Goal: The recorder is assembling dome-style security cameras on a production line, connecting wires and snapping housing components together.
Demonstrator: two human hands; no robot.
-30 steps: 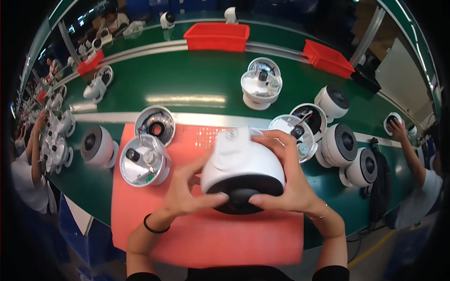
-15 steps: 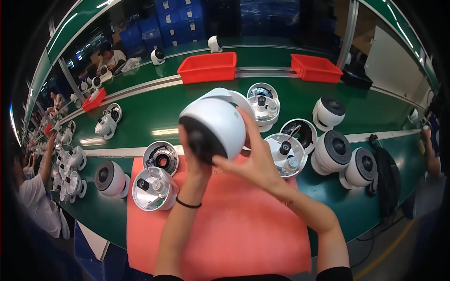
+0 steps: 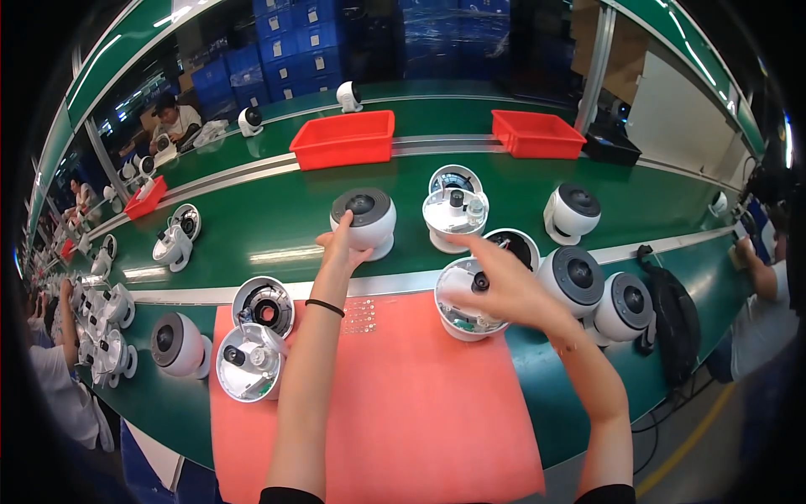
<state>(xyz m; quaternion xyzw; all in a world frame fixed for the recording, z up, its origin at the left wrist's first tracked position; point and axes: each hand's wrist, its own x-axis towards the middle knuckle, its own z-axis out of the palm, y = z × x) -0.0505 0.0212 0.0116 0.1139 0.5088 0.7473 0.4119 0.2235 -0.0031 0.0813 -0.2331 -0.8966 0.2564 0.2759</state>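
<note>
Left hand (image 3: 337,244) at white camera (image 3: 379,233), one finger against dark upper face; firm grip or mere touch, cannot tell. Camera upright on green bench (image 3: 269,223), beyond pale strip (image 3: 189,296). Right hand (image 3: 514,290) open, fingers spread, nothing visibly held; poised over opened camera (image 3: 462,317) at far right corner of red mat (image 3: 403,403). Contact there unclear. Second opened unit (image 3: 249,370) at mat's far left.
</note>
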